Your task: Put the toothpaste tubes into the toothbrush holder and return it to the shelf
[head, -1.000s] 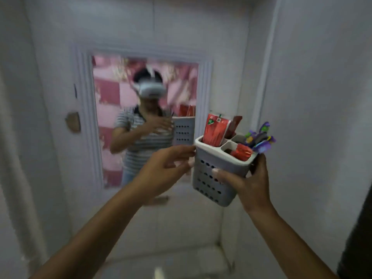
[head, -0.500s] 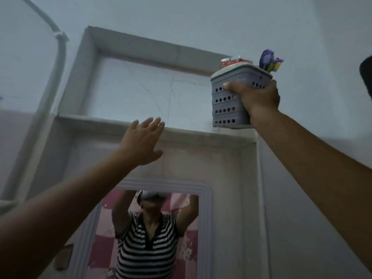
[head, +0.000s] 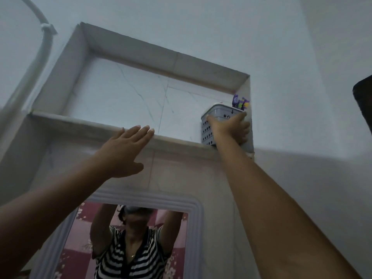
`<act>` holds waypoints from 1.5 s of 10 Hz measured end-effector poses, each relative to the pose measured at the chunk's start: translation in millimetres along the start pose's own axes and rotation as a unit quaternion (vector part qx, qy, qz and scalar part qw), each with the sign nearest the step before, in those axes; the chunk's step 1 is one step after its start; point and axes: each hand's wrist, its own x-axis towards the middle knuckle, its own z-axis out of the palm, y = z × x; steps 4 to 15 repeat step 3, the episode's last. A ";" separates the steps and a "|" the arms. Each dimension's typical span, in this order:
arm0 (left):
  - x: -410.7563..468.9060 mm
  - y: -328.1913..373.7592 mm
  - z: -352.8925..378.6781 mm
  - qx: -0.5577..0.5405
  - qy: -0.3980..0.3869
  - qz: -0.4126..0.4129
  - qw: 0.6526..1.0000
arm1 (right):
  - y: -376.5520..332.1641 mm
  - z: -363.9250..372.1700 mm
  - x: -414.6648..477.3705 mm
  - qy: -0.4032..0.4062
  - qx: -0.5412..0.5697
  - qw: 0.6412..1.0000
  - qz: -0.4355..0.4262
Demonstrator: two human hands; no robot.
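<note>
The grey perforated toothbrush holder (head: 208,128) stands on the shelf ledge (head: 84,122) in the right corner of a wall niche. Purple and yellow toothbrush tips (head: 240,102) stick out of its top. The toothpaste tubes are hidden below its rim from this low angle. My right hand (head: 231,128) is wrapped around the holder's front. My left hand (head: 125,151) is raised flat with fingers spread, its fingertips at the ledge's front edge, holding nothing.
A recessed tiled niche (head: 141,91) sits high on the wall. A white pipe (head: 40,51) runs down the left. Below the ledge hangs a framed mirror (head: 130,238) reflecting a person with raised arms. A dark object (head: 363,101) juts in at right.
My right hand has carried the holder from chest height up into the niche's right corner and set it down on the ledge. My left hand let go and rose to the ledge's edge.
</note>
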 end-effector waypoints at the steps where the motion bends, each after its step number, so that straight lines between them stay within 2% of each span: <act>1: -0.1 -0.9 -2.9 -0.004 -0.005 0.002 1.000 | 9.6 8.3 -7.2 0.022 -0.035 0.998 -0.054; 3: -1.6 4.3 -15.0 -0.011 -0.041 -0.006 0.999 | 23.9 0.4 -31.5 -0.011 -0.070 0.991 -0.117; 15: -1.6 4.3 -15.0 -0.011 -0.041 -0.006 0.999 | 23.9 0.4 -31.5 -0.011 -0.070 0.991 -0.117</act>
